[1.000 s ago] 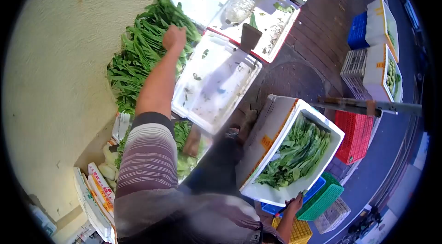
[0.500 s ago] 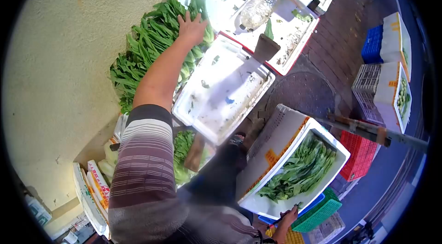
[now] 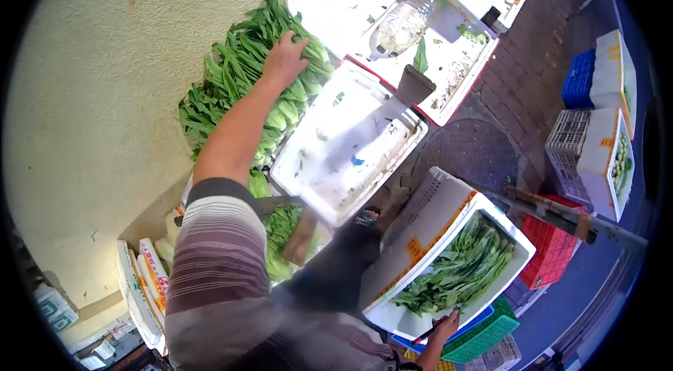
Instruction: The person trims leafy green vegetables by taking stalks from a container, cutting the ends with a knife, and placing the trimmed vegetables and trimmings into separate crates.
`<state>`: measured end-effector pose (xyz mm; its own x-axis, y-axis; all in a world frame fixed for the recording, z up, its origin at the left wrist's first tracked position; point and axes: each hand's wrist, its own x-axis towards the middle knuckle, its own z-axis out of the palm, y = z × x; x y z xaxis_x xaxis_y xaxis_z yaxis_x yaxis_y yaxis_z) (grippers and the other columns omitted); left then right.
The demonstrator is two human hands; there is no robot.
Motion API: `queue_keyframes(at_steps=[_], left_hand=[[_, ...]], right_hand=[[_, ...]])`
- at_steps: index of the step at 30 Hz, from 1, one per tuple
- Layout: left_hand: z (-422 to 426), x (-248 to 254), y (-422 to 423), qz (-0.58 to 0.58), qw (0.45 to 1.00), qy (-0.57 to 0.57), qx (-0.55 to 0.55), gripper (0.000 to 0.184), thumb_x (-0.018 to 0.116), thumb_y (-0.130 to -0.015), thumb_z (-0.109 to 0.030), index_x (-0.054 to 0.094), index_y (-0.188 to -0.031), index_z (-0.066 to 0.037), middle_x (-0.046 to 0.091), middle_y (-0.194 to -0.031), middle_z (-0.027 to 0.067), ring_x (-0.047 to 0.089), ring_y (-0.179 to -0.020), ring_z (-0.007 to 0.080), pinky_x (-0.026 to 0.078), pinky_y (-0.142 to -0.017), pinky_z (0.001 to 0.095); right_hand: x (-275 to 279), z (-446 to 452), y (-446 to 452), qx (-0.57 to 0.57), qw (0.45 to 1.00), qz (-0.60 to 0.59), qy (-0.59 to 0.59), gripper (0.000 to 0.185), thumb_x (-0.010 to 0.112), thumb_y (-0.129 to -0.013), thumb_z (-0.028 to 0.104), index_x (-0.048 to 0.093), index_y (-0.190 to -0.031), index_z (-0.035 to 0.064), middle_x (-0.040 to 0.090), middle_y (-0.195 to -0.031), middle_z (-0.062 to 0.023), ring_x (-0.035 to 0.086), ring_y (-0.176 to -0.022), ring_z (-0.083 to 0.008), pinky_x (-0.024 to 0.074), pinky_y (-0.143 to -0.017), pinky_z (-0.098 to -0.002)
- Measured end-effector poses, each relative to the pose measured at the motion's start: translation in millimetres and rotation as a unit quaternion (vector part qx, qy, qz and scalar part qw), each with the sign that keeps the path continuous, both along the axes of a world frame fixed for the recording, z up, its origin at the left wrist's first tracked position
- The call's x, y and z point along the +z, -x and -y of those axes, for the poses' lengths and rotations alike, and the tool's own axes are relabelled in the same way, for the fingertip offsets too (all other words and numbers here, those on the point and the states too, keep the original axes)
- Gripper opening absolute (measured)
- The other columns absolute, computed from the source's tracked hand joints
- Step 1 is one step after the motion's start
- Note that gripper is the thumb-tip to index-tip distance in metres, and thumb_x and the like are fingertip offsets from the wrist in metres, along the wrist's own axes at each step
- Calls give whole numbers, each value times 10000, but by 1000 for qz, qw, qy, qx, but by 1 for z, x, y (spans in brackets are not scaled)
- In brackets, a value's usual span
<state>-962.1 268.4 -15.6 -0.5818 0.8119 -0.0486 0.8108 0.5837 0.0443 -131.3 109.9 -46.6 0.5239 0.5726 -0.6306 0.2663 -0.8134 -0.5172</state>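
My left hand point(image 3: 284, 63) lies on top of a long pile of leafy greens point(image 3: 235, 80) against the wall, its fingers apart on the stalks near the pile's upper end. At the lower right, my right hand point(image 3: 443, 329) is closed around a thin dark item, too small to identify. It is at the lower rim of an upright-sided white foam box point(image 3: 420, 231), tipped towards me. More leafy greens point(image 3: 463, 266) lie inside that box. Beside the pile stands a shallow white foam tray point(image 3: 343, 140) with leaf scraps.
A plastic bottle point(image 3: 405, 24) and debris lie in another white tray point(image 3: 449, 101). A metal pole point(image 3: 547, 210) crosses at right, near a red crate point(image 3: 554, 245), a green crate point(image 3: 484, 336) and a blue crate point(image 3: 578, 80). Lettuce point(image 3: 280, 231) sits below the shallow tray.
My left hand has moved over the greens; its fingers spread wide, then bent somewhat. My right hand stays by the tipped box. The view has shifted, with the trays now farther right.
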Motion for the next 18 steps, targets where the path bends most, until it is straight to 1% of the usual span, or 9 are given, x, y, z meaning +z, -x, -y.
queue_keyframes(at_steps=[1,3,7,10,12,14,16,17,18], left_hand=[[6,5,4,-12,1000,-25,-7,562,741,-831,-219,575,-1369,-229,429,-1466,148,524,-1261,354,492,-1026,420],[19,12,18,-39,995,-83,-27,556,737,-828,-217,579,-1361,-224,453,-1442,159,548,-1225,363,507,-1001,432],[30,50,16,-63,990,-123,-7,546,738,-820,-196,597,-1348,-199,483,-1408,144,562,-1202,357,495,-986,422],[28,52,11,-59,992,-103,34,547,735,-828,-197,590,-1356,-203,484,-1404,136,565,-1198,357,502,-973,418],[18,36,1,-67,998,15,10,552,726,-851,-202,570,-1381,-202,495,-1413,134,541,-1220,378,490,-1000,431],[11,-11,4,-63,987,146,-15,572,730,-853,-203,555,-1398,-207,514,-1397,143,512,-1236,427,488,-1005,450],[9,-38,13,-5,992,122,-10,587,728,-861,-205,540,-1417,-213,506,-1429,128,502,-1265,419,475,-1028,457],[10,-51,15,29,993,112,-8,595,728,-865,-206,532,-1426,-215,502,-1446,120,497,-1279,415,468,-1039,460],[8,-34,13,76,989,131,2,593,717,-870,-189,527,-1431,-174,466,-1491,121,483,-1329,341,444,-1067,445]], right_hand=[[-8,2,-6,3,1000,-13,-2,339,505,-1025,442,529,-984,106,414,-641,-3,381,-429,-104,388,-389,-284],[-17,6,-14,-1,1000,-20,-2,337,504,-1025,443,528,-987,110,414,-639,0,384,-434,-104,393,-396,-283],[-11,3,-6,7,1000,-17,6,328,505,-1025,441,530,-993,116,410,-631,8,390,-439,-105,413,-409,-286],[0,0,12,1,1000,-8,-2,335,486,-1033,403,501,-896,98,407,-628,2,394,-452,-109,442,-405,-291],[-5,4,9,10,1000,-7,6,335,488,-1032,406,511,-915,93,408,-630,-1,396,-456,-111,444,-405,-292],[-9,7,8,19,1000,-8,10,336,489,-1032,409,523,-939,88,413,-635,-5,400,-461,-114,446,-405,-292],[-10,9,6,24,1000,-6,11,340,489,-1031,412,537,-969,82,419,-642,-10,408,-468,-117,449,-407,-291],[-12,11,0,13,1000,-6,8,343,504,-1023,432,548,-1040,92,411,-624,1,400,-449,-113,446,-411,-295],[-14,14,-7,1,1000,-5,7,364,520,-1015,452,560,-1111,103,403,-605,13,391,-431,-108,443,-416,-298]])
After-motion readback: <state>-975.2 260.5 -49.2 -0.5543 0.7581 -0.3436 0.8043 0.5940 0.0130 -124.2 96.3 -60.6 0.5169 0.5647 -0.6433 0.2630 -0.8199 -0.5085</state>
